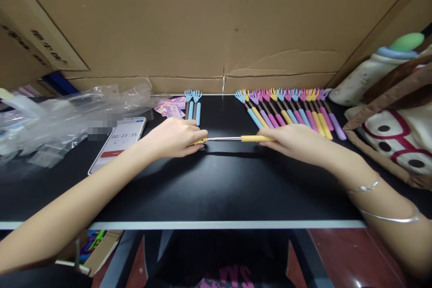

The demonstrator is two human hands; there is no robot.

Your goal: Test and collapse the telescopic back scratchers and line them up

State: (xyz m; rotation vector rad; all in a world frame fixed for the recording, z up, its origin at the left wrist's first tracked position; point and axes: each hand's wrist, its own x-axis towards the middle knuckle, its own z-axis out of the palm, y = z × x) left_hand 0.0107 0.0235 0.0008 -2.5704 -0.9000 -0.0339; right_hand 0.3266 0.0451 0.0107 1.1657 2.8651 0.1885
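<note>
A yellow telescopic back scratcher (pixel 251 138) is held level above the black table between both hands. My left hand (pixel 177 137) is closed round its yellow claw end, which is mostly hidden by the fingers. My right hand (pixel 292 141) grips the yellow handle at the other end, and a short length of metal rod shows in between. Beyond my right hand lies a row of several back scratchers (pixel 286 108) in blue, yellow, pink and purple, claws toward the cardboard. Just past my left hand, two blue back scratchers (pixel 193 107) lie side by side.
Pink printed cards (pixel 171 107) lie left of the blue pair. A phone with a running timer (pixel 118 144) and clear plastic bags (pixel 70 114) are farther left. At the right stand a bottle (pixel 367 72) and a bag (pixel 398 135). Cardboard (pixel 202 22) walls the back.
</note>
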